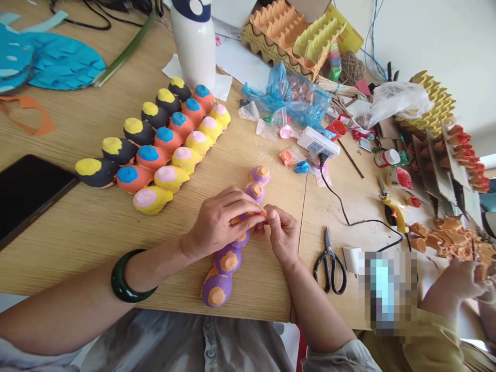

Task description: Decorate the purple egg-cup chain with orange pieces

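My left hand [222,219], with a dark green bangle [123,274] on the forearm, pinches a small bit of orange clay [264,213]. Against the same bit press the closed thumb and fingers of my right hand [283,232]. Beneath both hands lies a strip of purple egg-carton bumps [222,259] topped with orange patches; my left hand hides its middle. To the left, three more strips rest side by side: a black one with yellow tops [120,150], an orange one with blue tops [134,178] and a yellow one with pink tops [153,200].
Black-handled scissors [329,268] lie right of my right hand. A power strip [318,142] trails a black cable. A white bottle [194,46] stands at the back, a black tablet [31,191] lies left, and egg trays [287,39] are stacked behind. Another person's hand [455,281] works at right.
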The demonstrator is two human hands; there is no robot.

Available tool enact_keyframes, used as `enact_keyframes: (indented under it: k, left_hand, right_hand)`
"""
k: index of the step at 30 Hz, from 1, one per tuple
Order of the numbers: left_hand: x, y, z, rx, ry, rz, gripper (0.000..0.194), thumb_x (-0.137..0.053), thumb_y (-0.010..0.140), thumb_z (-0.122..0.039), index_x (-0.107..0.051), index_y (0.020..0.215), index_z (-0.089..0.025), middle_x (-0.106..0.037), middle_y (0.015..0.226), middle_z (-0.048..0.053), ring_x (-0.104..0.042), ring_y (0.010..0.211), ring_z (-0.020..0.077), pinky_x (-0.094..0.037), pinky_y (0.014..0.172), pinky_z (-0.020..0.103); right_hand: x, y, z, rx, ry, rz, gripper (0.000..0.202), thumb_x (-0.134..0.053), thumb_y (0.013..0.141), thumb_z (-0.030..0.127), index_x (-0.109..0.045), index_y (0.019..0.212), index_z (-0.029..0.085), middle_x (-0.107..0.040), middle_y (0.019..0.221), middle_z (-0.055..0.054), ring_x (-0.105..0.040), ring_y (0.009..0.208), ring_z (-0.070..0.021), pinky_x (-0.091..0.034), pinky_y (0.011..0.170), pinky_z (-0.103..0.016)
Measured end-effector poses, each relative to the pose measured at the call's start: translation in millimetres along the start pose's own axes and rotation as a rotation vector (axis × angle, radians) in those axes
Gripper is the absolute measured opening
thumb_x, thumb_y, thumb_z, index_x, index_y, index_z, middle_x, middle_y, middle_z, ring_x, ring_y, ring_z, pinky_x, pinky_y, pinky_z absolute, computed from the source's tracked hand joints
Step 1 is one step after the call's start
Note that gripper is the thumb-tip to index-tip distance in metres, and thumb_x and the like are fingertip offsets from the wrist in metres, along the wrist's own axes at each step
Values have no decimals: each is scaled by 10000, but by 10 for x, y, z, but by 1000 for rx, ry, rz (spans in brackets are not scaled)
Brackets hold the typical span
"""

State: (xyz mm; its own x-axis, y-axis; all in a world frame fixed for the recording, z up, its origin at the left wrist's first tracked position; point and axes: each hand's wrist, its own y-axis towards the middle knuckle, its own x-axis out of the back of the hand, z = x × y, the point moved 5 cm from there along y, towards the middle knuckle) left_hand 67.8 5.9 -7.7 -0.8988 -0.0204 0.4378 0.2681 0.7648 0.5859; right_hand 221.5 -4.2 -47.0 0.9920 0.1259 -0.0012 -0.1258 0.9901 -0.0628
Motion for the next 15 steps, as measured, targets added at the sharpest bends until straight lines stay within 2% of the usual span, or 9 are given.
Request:
enact_keyframes:
  k: [3, 6, 8, 12, 15]
  left_hand:
    - [13, 5, 4, -13, 40, 16, 107, -661, 994, -268, -759, 964, -235, -806, 913, 16, -716, 849, 170, -575, 801, 313]
    - [5, -5, 37, -5, 29, 28, 220, -672, 988, -347, -749, 1161, -237, -794, 1126, 61, -722, 1028, 203, -583, 918, 340]
    - [-10, -12, 46, -4, 10, 32, 301, -685, 978, -377, -727, 1241, -236, -777, 1185, 76, -714, 1078, 215, -582, 952, 350]
    - [-16, -6, 7, -44, 13, 14, 108, -679, 985, -253, -772, 1035, -227, -805, 936, 25, -711, 867, 171, -581, 816, 306]
    - [20, -1, -18, -75, 59, -24, 100, -680, 981, -216, -777, 1000, -231, -806, 928, 18, -703, 855, 165, -574, 804, 301]
  right_hand:
    - [-2, 13, -63, -58, 108, 33, 459, -697, 878, 653, -671, 740, 216, -598, 623, 14, -586, 535, -138, -527, 518, -284]
    - [26, 20, -110, -68, 158, 19, 444, -684, 917, 602, -645, 701, 215, -563, 564, 35, -539, 460, -112, -495, 470, -259]
    - [39, 16, -126, -66, 153, 11, 483, -659, 937, 598, -612, 649, 213, -531, 518, 43, -499, 417, -99, -458, 434, -247]
    - [1, 10, -148, -103, 152, 66, 534, -599, 964, 622, -597, 627, 208, -556, 529, 25, -562, 454, -118, -487, 469, -260]
    - [-40, 20, -159, -141, 237, 125, 471, -622, 942, 640, -662, 760, 207, -642, 631, 11, -609, 497, -126, -553, 533, -281]
